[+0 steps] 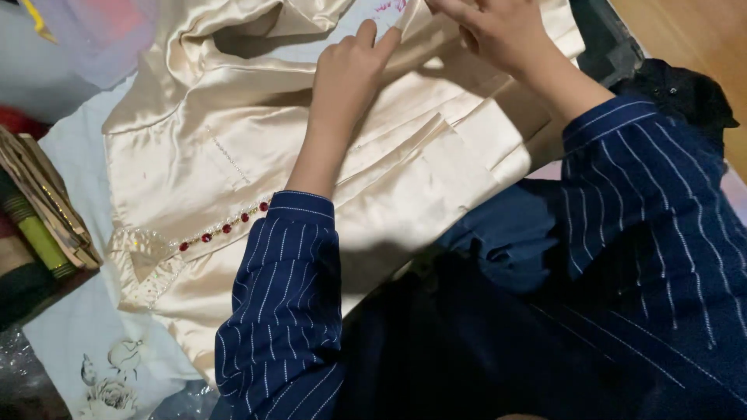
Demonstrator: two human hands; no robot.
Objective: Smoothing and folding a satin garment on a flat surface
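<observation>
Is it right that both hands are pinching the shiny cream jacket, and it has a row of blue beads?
Not quite. In the head view the beads are red, not blue. The rest holds: the left hand and right hand both pinch the shiny cream jacket.

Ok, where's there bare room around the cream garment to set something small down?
The white cloth lies bare left of the cream garment, between it and the folded fabrics, and again below the red beads near the flower print. The top is crowded: left hand and right hand both pinch the fabric there.
</observation>
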